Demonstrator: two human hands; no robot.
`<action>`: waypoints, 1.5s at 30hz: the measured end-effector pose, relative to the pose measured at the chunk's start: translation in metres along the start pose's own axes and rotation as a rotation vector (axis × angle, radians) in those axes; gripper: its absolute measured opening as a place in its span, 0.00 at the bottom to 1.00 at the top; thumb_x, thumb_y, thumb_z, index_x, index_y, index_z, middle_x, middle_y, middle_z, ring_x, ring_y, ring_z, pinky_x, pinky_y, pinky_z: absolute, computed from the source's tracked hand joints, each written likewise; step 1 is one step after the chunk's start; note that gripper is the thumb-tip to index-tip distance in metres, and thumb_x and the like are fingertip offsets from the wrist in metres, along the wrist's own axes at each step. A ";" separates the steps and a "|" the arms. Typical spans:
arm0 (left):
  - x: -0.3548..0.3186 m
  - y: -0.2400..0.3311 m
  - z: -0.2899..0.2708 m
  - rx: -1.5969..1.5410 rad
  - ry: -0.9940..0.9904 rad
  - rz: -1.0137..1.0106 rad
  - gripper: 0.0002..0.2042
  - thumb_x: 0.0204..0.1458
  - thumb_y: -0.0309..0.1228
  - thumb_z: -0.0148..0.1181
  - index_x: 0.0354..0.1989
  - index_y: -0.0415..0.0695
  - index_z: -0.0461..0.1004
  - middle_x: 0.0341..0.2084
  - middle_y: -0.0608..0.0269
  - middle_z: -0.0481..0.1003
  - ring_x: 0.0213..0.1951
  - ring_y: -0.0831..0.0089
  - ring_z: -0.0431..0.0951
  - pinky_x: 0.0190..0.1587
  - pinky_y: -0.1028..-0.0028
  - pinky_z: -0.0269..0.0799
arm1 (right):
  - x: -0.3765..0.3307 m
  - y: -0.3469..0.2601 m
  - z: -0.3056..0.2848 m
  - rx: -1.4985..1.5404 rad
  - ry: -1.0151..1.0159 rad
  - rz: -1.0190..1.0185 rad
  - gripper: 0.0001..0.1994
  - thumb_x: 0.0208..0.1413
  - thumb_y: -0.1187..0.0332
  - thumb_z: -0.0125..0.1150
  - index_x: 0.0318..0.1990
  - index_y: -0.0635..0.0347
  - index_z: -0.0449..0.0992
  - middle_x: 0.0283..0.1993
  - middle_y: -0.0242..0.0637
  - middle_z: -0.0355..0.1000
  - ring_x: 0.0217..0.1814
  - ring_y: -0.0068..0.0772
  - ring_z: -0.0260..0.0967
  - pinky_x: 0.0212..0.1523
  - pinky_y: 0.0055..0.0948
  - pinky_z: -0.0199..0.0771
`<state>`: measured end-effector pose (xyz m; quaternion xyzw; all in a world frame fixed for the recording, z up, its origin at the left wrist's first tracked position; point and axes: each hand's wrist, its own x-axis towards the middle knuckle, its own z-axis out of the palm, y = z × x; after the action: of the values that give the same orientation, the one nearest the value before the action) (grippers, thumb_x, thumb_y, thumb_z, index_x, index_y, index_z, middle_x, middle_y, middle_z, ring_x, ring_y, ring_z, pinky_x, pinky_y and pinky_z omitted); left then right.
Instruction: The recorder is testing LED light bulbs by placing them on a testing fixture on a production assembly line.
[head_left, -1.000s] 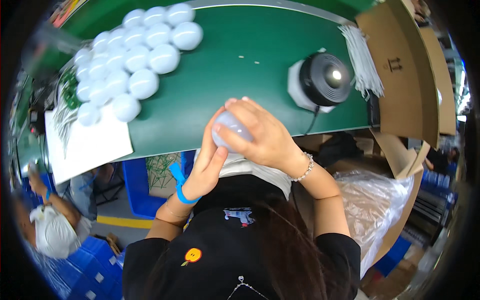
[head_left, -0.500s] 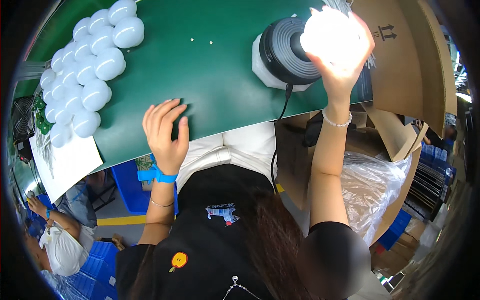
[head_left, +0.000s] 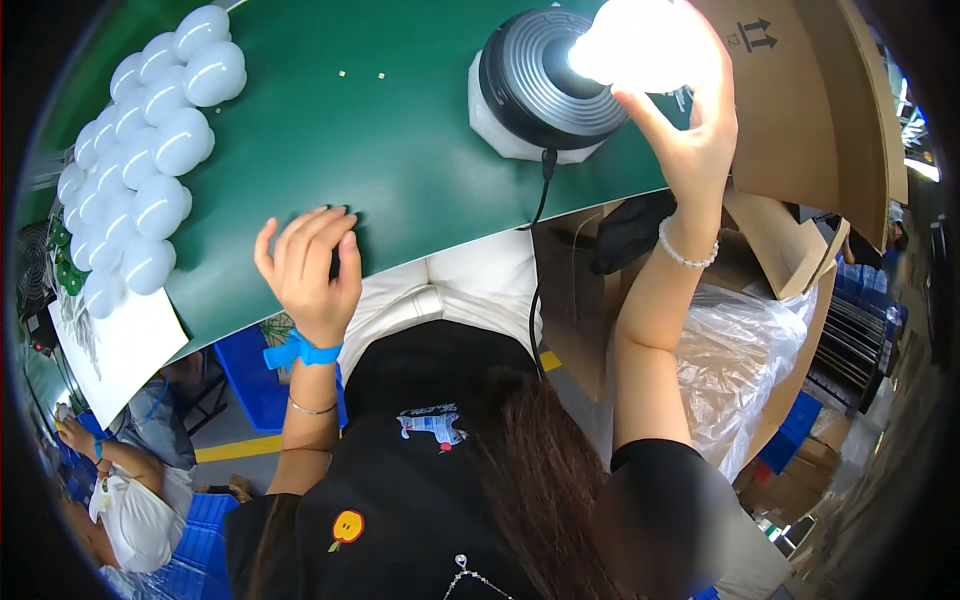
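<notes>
My right hand (head_left: 690, 130) grips a white light bulb (head_left: 640, 45) that glows brightly and sits in the round black socket fixture (head_left: 545, 80) on its white base. My left hand (head_left: 305, 265) rests open on the near edge of the green table (head_left: 400, 160), fingers spread, holding nothing. A blue band circles the left wrist and a bead bracelet the right one. A black cable (head_left: 540, 230) runs from the fixture down over the table edge.
Several unlit white bulbs (head_left: 150, 160) lie in rows at the table's left end, above a white sheet (head_left: 115, 350). Brown cardboard boxes (head_left: 800, 110) and a clear plastic bag (head_left: 740, 350) stand at the right. Another person (head_left: 120, 500) crouches by blue crates at lower left.
A second ago both hands held an unlit bulb near the table edge. My right hand then carried it up to the fixture, where it now glows; my left hand settled on the table edge.
</notes>
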<state>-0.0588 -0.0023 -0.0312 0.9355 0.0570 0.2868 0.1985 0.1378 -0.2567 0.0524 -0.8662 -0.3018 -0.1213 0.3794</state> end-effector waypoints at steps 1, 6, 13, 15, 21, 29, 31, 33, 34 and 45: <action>0.001 0.000 0.001 -0.003 0.003 0.005 0.04 0.43 0.25 0.58 0.29 0.48 0.76 0.32 0.70 0.75 0.40 0.72 0.74 0.56 0.64 0.53 | 0.001 0.010 -0.003 -0.093 0.037 -0.151 0.31 0.35 0.68 0.73 0.50 0.66 0.67 0.49 0.44 0.67 0.50 0.40 0.66 0.51 0.34 0.65; 0.000 -0.001 0.001 0.005 0.004 -0.001 0.04 0.43 0.25 0.58 0.29 0.48 0.75 0.32 0.70 0.76 0.39 0.72 0.75 0.56 0.65 0.53 | 0.000 -0.004 0.011 -0.032 0.138 -0.314 0.33 0.35 0.70 0.73 0.52 0.68 0.64 0.52 0.45 0.65 0.53 0.35 0.65 0.53 0.31 0.66; 0.000 0.000 0.001 0.003 0.021 0.013 0.04 0.43 0.24 0.58 0.28 0.47 0.75 0.30 0.69 0.76 0.38 0.72 0.75 0.56 0.64 0.55 | 0.011 -0.016 0.017 0.137 0.116 -0.251 0.37 0.33 0.67 0.75 0.53 0.65 0.60 0.50 0.43 0.62 0.52 0.36 0.63 0.52 0.31 0.65; 0.000 0.000 0.001 0.008 0.027 0.006 0.04 0.43 0.24 0.58 0.28 0.47 0.75 0.30 0.69 0.76 0.38 0.71 0.75 0.56 0.64 0.55 | 0.016 -0.013 0.025 0.260 0.109 -0.209 0.39 0.32 0.65 0.76 0.53 0.63 0.59 0.49 0.42 0.62 0.51 0.37 0.62 0.51 0.31 0.64; -0.003 -0.001 0.002 0.015 0.014 0.017 0.04 0.43 0.24 0.58 0.29 0.47 0.74 0.30 0.69 0.76 0.37 0.72 0.75 0.55 0.64 0.55 | 0.011 -0.010 0.031 0.321 0.135 -0.165 0.38 0.33 0.66 0.75 0.53 0.64 0.59 0.50 0.43 0.60 0.53 0.37 0.61 0.52 0.32 0.64; -0.001 0.000 0.001 0.018 0.014 0.010 0.04 0.44 0.24 0.58 0.29 0.47 0.75 0.29 0.70 0.76 0.37 0.72 0.75 0.56 0.64 0.55 | -0.006 -0.001 0.021 0.136 0.217 -0.245 0.36 0.33 0.70 0.74 0.53 0.66 0.62 0.55 0.44 0.56 0.58 0.37 0.58 0.55 0.32 0.62; -0.001 0.000 0.002 0.009 0.015 0.010 0.04 0.44 0.24 0.58 0.29 0.47 0.75 0.29 0.70 0.76 0.37 0.72 0.75 0.56 0.64 0.55 | -0.002 -0.006 0.019 -0.011 0.234 -0.392 0.37 0.32 0.69 0.75 0.53 0.66 0.62 0.54 0.44 0.57 0.57 0.38 0.59 0.55 0.32 0.62; 0.000 0.000 0.002 0.003 0.014 0.012 0.04 0.43 0.24 0.58 0.29 0.47 0.75 0.29 0.70 0.76 0.37 0.72 0.75 0.56 0.64 0.55 | 0.008 -0.014 0.023 -0.193 0.283 -0.591 0.38 0.30 0.66 0.76 0.52 0.64 0.63 0.52 0.42 0.59 0.53 0.38 0.60 0.51 0.33 0.64; 0.000 0.000 0.001 -0.002 0.015 0.011 0.04 0.43 0.24 0.58 0.29 0.47 0.75 0.29 0.70 0.76 0.37 0.72 0.75 0.56 0.64 0.55 | 0.008 -0.017 0.026 -0.194 0.284 -0.589 0.38 0.30 0.66 0.76 0.52 0.64 0.63 0.52 0.42 0.59 0.53 0.38 0.60 0.51 0.33 0.64; -0.001 0.000 0.002 -0.005 0.016 0.005 0.04 0.43 0.24 0.58 0.28 0.47 0.75 0.28 0.69 0.76 0.36 0.72 0.75 0.56 0.64 0.54 | 0.002 0.000 0.029 0.022 0.156 -0.114 0.29 0.33 0.72 0.72 0.48 0.67 0.68 0.47 0.47 0.67 0.50 0.43 0.65 0.51 0.41 0.62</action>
<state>-0.0588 -0.0034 -0.0331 0.9328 0.0556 0.2950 0.1995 0.1391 -0.2343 0.0332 -0.8313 -0.3214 -0.2065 0.4037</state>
